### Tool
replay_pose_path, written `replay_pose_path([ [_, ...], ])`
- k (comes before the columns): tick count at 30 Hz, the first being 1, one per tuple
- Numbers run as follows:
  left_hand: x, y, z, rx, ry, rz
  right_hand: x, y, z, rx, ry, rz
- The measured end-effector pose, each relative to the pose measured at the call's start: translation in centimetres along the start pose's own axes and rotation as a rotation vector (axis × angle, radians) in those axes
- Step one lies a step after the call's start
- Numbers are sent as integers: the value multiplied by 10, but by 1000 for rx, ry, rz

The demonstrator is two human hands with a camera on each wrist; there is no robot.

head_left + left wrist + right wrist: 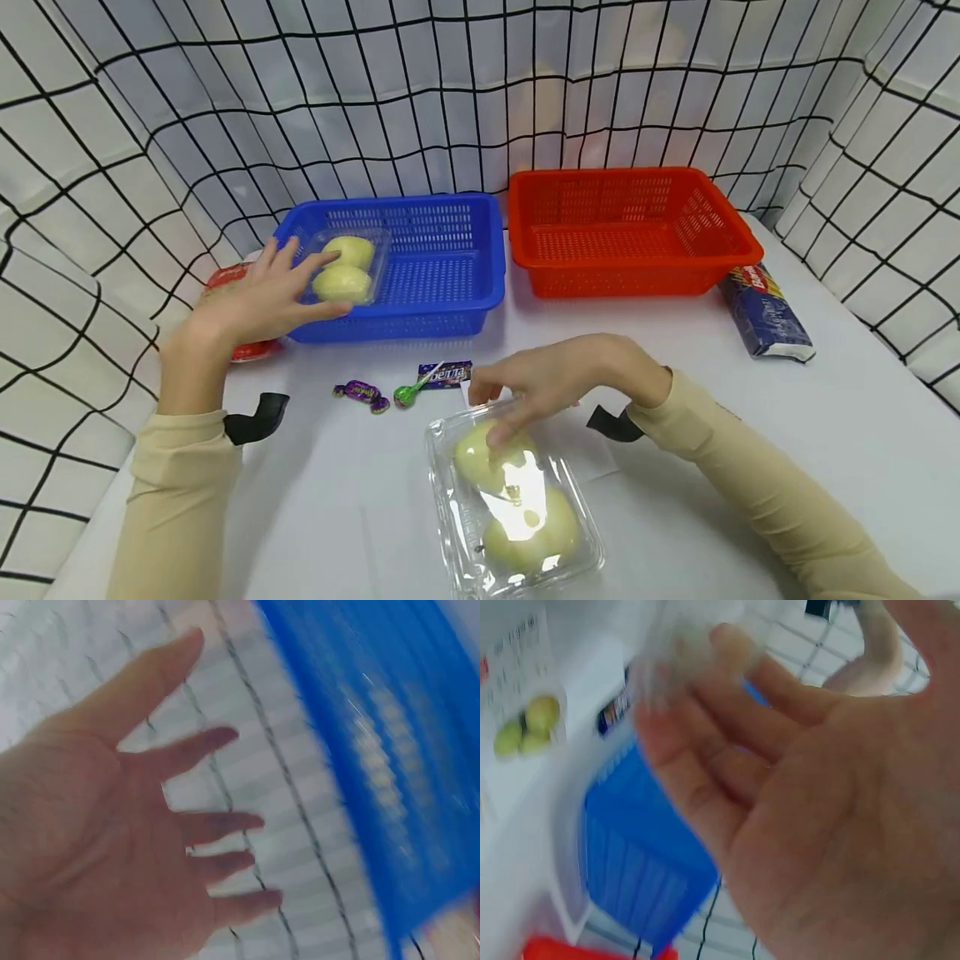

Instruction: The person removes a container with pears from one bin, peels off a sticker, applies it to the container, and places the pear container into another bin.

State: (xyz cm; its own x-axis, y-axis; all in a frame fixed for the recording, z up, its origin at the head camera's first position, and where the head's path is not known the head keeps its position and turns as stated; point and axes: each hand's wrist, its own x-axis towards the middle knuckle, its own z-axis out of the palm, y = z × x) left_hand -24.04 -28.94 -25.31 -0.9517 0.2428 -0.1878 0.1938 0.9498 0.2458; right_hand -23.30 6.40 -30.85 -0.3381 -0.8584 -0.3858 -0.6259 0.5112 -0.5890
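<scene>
My right hand (551, 375) grips the far end of a clear plastic clamshell box (442, 500), thumb over its lid and fingers at the far edge. Two pale yellow-green fruits (536, 533) show through the shiny lid. In the right wrist view the curled fingers (705, 761) meet the blurred clear plastic. Over the left end of a blue basket (390, 325), my left hand (258, 304) spreads its fingers and holds nothing. Inside that basket, near those fingertips, lies a second clear box (381, 254) with two similar fruits (345, 283).
A red basket (622, 283) stands right of the blue one, with a dark blue carton (768, 317) beside it. A wrapped purple candy (362, 392), green lollipop (406, 395) and dark blue bar (453, 375) lie in front. A red package (255, 350) is partly hidden behind my left hand.
</scene>
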Motion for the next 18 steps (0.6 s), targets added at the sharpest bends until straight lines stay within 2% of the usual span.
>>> replay_pose_path([
  [2,-5,21,1,-68,-4,97,-5,5,-8,-11,70,-22],
  [4,-12,41,1,-136,-39,200,-9,16,-16,-39,152,-53],
  [6,-17,58,2,-193,-119,286,-8,27,-22,-77,207,-59],
  [8,-19,70,8,-226,-229,339,-4,39,-24,-101,209,-46],
  [10,-15,80,20,-245,-374,358,3,48,-23,-122,179,-9],
  [12,-9,88,34,-249,-516,343,9,54,-20,-131,140,23],
  [14,-1,94,48,-226,-618,333,15,59,-15,-133,109,34],
  [16,4,100,59,-175,-668,325,19,62,-10,-126,97,19],
  [18,8,102,66,-121,-670,326,22,64,-7,-110,92,-9],
])
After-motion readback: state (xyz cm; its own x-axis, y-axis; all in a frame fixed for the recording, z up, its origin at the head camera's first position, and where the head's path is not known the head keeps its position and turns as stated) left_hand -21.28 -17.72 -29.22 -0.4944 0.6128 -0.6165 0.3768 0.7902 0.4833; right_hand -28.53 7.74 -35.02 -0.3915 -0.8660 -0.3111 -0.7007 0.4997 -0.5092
